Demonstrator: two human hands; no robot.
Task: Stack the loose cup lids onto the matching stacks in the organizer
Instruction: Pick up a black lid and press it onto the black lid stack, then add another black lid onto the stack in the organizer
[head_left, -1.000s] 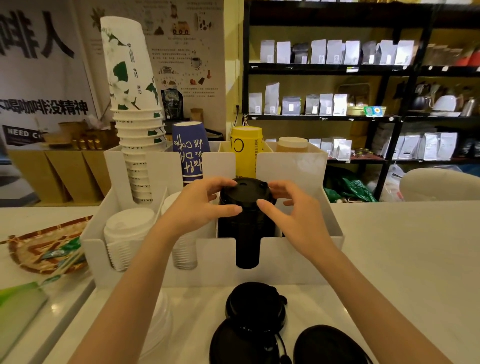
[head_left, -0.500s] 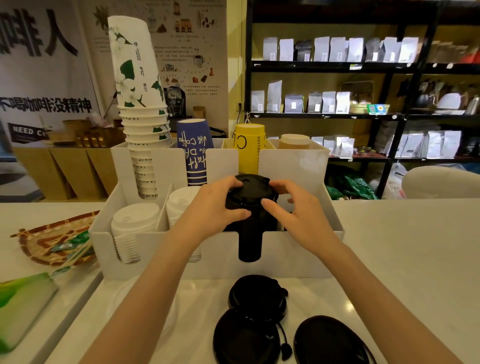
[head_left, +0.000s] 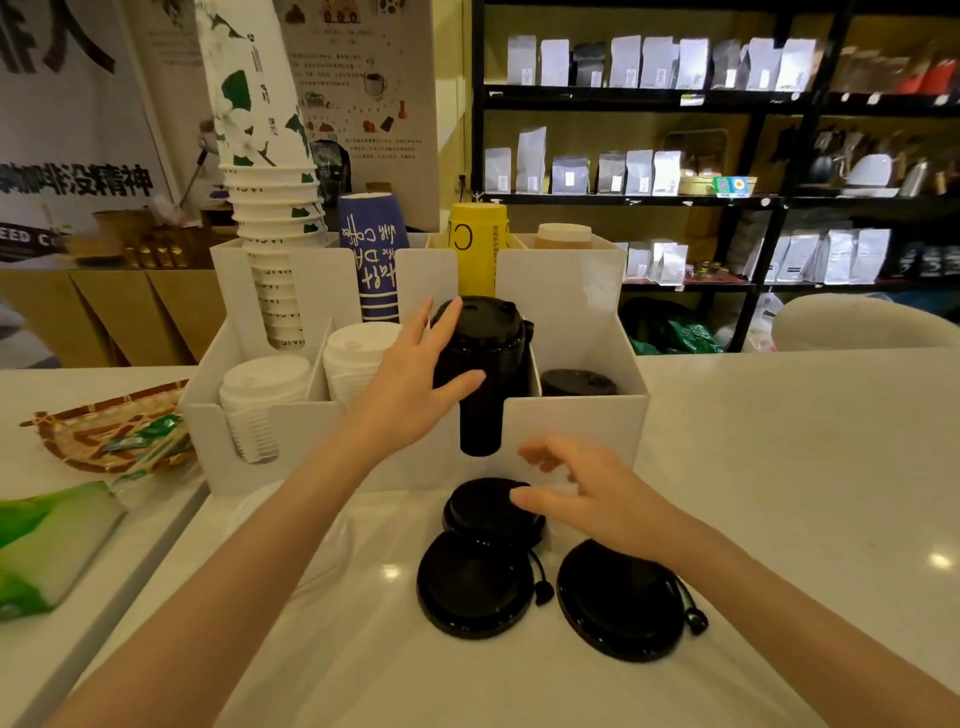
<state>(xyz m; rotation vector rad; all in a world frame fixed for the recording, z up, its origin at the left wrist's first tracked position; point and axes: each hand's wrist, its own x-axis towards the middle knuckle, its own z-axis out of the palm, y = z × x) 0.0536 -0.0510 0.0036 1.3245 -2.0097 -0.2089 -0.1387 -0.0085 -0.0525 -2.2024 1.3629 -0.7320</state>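
organizer (head_left: 571, 436): white, divided, on the desk (head_left: 779, 467). black lid stack (head_left: 480, 364): upright in the organizer's third front slot, steadied by the left hand (head_left: 410, 384), fingers spread against its side, not closed. loose black lids (head_left: 483, 561): three, overlapping on the desk just in front of the organizer. right hand (head_left: 587, 493): above the nearest-to-organizer lid, fingers open, nothing held. lids judged light, thin, slightly flexible; best pinched at the rim.

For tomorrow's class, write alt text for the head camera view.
A left hand steadies a tall black lid stack in a white organizer while the right hand reaches toward loose black lids on the counter.
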